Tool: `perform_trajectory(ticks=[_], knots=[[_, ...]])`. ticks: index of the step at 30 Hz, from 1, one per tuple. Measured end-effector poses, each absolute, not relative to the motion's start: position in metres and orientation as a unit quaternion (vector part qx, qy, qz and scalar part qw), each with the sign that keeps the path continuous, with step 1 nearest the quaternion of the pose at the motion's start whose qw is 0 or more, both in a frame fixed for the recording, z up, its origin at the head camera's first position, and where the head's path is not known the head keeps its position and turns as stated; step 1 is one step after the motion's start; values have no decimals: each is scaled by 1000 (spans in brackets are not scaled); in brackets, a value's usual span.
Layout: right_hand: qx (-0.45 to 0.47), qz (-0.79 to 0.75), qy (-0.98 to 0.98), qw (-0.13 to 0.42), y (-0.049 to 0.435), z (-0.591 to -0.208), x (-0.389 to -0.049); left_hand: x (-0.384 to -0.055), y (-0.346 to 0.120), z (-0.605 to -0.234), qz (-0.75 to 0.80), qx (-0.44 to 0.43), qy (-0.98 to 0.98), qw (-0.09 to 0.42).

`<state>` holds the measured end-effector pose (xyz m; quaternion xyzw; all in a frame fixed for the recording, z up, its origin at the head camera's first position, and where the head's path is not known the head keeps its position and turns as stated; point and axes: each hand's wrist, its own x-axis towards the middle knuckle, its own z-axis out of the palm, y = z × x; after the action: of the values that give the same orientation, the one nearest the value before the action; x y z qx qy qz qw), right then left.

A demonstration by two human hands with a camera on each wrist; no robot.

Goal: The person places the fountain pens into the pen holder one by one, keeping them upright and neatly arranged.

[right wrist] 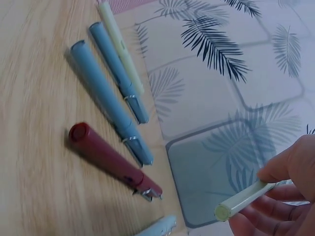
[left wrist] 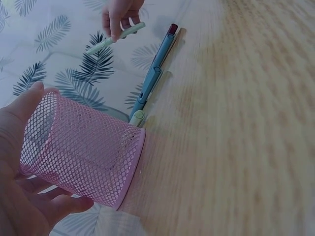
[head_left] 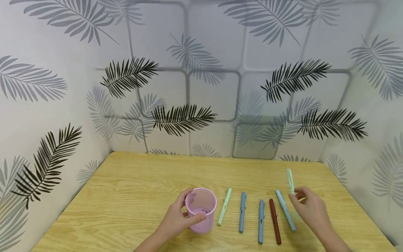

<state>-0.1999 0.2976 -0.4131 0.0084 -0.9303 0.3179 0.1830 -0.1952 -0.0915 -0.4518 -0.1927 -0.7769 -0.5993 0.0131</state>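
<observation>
Head view: noted leaf-patterned wall covering [head_left: 214, 94] behind wood-grain tabletop [head_left: 126, 189]. Found pale green pen [head_left: 290, 180] pinched in fingers of right hand [head_left: 311, 208], gap no wider than barrel, long axis pointing away from wrist. Located pink mesh cup [head_left: 207, 224] well to the left, mouth up, fingers of left hand [head_left: 176, 217] curled round it. Counted in between, lying lengthwise: second green pen [head_left: 224, 207], two blue pens [head_left: 242, 212], dark red pen [head_left: 275, 222], light blue pen [head_left: 285, 210]. Left wrist view: confirmed pale green pen tilted, raised off tabletop. Right wrist view: observed its plain end projecting past thumb.
</observation>
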Motion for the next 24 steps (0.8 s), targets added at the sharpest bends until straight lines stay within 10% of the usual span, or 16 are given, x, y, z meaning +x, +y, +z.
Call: perform_trajectory(ticks=[24], knots=[[36, 422, -891, 165, 257, -391, -194, -198, -92, -457, -599, -199, -775, 28]])
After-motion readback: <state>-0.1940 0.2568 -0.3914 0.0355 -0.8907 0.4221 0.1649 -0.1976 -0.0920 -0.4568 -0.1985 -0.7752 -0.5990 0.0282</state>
